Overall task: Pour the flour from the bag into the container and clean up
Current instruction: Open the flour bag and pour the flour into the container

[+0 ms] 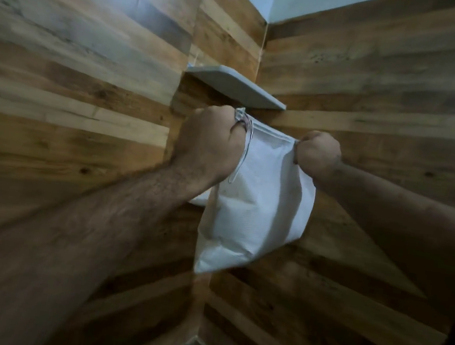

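The bag (256,206) hangs in the air in front of the wood-panelled wall corner (260,58), just below a small grey shelf (234,87) and carried by nothing but the two hands. The left hand (210,142) is closed in a fist round the bag's top left corner, where a thin loop or strip also shows at its knuckles. The right hand (320,154) pinches the top right corner, fingers curled tight. The top edge runs taut between the fists, so the bag's long axis drops straight down from the fingers, its bottom tilted slightly to the left. No container is in view, and whether the top is sealed cannot be told. Both hands are level at the top edge; the next move, probably opening or carrying, turns on that edge between them.
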Demonstrator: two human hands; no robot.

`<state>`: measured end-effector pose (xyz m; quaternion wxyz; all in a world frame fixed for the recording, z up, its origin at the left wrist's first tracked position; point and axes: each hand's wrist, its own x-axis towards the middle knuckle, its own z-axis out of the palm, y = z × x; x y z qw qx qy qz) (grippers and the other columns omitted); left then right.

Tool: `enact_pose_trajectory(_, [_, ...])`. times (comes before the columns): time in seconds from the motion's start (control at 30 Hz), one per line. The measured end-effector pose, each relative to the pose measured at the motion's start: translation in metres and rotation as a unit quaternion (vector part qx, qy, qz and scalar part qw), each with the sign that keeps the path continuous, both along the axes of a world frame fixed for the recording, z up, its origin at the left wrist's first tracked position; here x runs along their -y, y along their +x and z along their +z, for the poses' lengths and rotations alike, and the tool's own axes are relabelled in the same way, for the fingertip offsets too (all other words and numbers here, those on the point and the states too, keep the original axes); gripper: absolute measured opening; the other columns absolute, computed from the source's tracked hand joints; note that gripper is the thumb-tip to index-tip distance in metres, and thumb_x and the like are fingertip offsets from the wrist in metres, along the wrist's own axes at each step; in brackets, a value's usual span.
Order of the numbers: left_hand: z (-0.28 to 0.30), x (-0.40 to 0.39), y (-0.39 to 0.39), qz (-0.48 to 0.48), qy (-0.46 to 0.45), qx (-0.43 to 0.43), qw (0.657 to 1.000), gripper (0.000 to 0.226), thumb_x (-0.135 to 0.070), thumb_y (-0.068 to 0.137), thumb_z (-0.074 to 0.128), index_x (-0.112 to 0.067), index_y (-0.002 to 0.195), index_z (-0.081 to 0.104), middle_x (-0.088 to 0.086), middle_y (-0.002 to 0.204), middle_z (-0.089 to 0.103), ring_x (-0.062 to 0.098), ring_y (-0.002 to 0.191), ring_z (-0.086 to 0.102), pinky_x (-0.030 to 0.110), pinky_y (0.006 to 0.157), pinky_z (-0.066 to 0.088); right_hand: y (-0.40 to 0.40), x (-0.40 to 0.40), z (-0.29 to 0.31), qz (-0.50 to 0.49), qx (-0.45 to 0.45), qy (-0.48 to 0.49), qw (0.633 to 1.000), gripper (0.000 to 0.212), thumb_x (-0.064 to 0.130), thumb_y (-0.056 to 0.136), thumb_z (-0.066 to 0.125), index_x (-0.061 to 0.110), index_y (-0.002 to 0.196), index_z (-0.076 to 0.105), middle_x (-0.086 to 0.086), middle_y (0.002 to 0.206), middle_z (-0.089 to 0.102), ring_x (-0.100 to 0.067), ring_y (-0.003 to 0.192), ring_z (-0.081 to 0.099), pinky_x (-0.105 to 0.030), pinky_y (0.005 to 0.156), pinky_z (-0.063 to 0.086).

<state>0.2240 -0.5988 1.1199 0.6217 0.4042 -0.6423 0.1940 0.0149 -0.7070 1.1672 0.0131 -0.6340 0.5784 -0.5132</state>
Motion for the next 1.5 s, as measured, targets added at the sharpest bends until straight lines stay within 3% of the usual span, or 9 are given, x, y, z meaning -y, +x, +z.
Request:
enact_pose_trajectory(0.4, [-0.297,-0.217,-0.095,-0.087,0.237,0.177,0.952,0.034,-0.029,0.091,0.057,-0.022,0.062,0.04,0.009,0.055,0.055,0.037,0.054,0.055,0.032,0.056,0.023,-0.14,-0.222,-0.299,-0.004,-0.059,0.289,0.956,0.033,-0.006,0.078,0.062,0.017,0.056,0.07,0.002,0.075,0.069,-0.016,0.076,0.066,-0.024,0.058,0.048])
enact_pose_trajectory(0.6, [-0.444,-0.301,-0.128,-0.079,0.347,0.185,0.916,0.028,-0.031,0.091,0.053,-0.012,0.071,0.06,0.016,0.061,0.064,0.04,0.056,0.064,0.037,0.05,0.042,-0.18,-0.298,-0.437,-0.009,-0.168,0.384,0.908,0.021,0.003,0.081,0.064,0.01,0.074,0.083,-0.013,0.086,0.081,-0.03,0.085,0.077,-0.04,0.075,0.064])
enact_pose_trajectory(0.7, [-0.488,-0.332,-0.139,-0.066,0.387,0.193,0.899,0.03,-0.033,0.091,0.05,-0.011,0.077,0.064,0.016,0.06,0.065,0.039,0.052,0.064,0.04,0.048,0.05,-0.185,-0.322,-0.482,0.027,-0.219,0.412,0.884,0.022,0.009,0.085,0.062,0.01,0.085,0.083,-0.009,0.089,0.081,-0.028,0.09,0.076,-0.037,0.081,0.063])
enact_pose_trajectory(0.83, [-0.53,-0.371,-0.142,-0.042,0.401,0.199,0.893,0.017,-0.022,0.085,0.062,-0.01,0.081,0.073,0.008,0.059,0.066,0.03,0.048,0.063,0.029,0.045,0.046,-0.184,-0.337,-0.51,0.05,-0.269,0.413,0.869,0.02,0.012,0.087,0.061,0.018,0.079,0.078,-0.004,0.085,0.081,-0.027,0.086,0.077,-0.037,0.078,0.065])
enact_pose_trajectory(1.0, [-0.563,-0.403,-0.135,-0.029,0.468,0.124,0.874,0.021,-0.027,0.095,0.062,-0.013,0.079,0.065,0.006,0.063,0.064,0.03,0.055,0.063,0.028,0.053,0.036,-0.18,-0.363,-0.514,0.067,-0.38,0.373,0.843,0.029,0.022,0.105,0.049,0.026,0.116,0.076,-0.007,0.109,0.078,-0.03,0.091,0.073,-0.036,0.077,0.062])
enact_pose_trajectory(1.1, [-0.563,-0.413,-0.132,-0.045,0.531,0.029,0.845,0.015,-0.031,0.095,0.075,-0.019,0.103,0.075,-0.002,0.083,0.074,0.024,0.077,0.069,0.033,0.064,0.05,-0.175,-0.384,-0.503,0.032,-0.442,0.322,0.837,0.031,0.028,0.108,0.05,0.03,0.132,0.069,-0.006,0.114,0.076,-0.029,0.093,0.073,-0.033,0.065,0.057])
enact_pose_trajectory(1.17, [-0.564,-0.42,-0.121,-0.054,0.567,-0.029,0.822,0.035,-0.036,0.088,0.085,-0.025,0.119,0.074,-0.012,0.087,0.076,0.014,0.082,0.072,0.033,0.074,0.06,-0.166,-0.404,-0.495,0.022,-0.442,0.294,0.847,0.034,0.035,0.107,0.055,0.029,0.139,0.065,-0.007,0.122,0.076,-0.031,0.101,0.073,-0.034,0.066,0.055])
enact_pose_trajectory(1.33, [-0.568,-0.443,-0.092,-0.066,0.568,-0.09,0.816,0.039,-0.035,0.086,0.088,-0.035,0.118,0.066,-0.014,0.076,0.073,-0.001,0.066,0.067,0.028,0.067,0.059,-0.133,-0.459,-0.493,0.138,-0.352,0.325,0.867,0.018,0.041,0.099,0.068,0.028,0.102,0.08,0.004,0.099,0.078,-0.016,0.084,0.068,-0.028,0.065,0.049])
enact_pose_trajectory(1.5, [-0.567,-0.44,-0.096,-0.083,0.536,-0.065,0.838,0.037,-0.028,0.09,0.081,-0.024,0.125,0.071,-0.018,0.085,0.072,0.004,0.067,0.069,0.025,0.062,0.059,-0.098,-0.496,-0.524,0.137,-0.305,0.369,0.867,0.036,0.06,0.083,0.079,0.029,0.102,0.077,0.01,0.094,0.077,-0.012,0.085,0.071,-0.033,0.076,0.06])
